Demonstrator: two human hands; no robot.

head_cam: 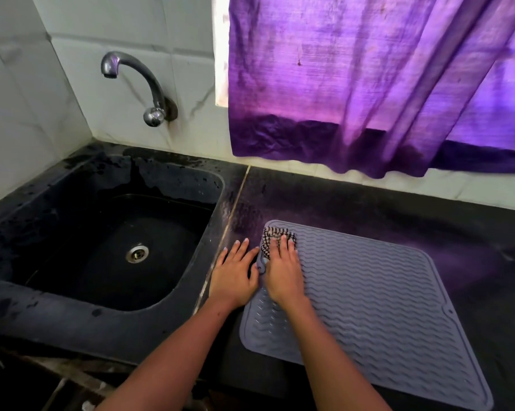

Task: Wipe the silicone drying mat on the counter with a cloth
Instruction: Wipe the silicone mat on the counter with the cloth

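- Already underway: right hand (pixel 282 269), fingers (pixel 284 243) flat, presses the cloth (pixel 272 235) on the mat's (pixel 383 295) far-left corner.
- Left hand (pixel 234 275) rests spread on the desk (pixel 398 215).
- Most ridges likely remain unwiped.

Bare forearms; seemingly pale-painted nails (pixel 237 242)
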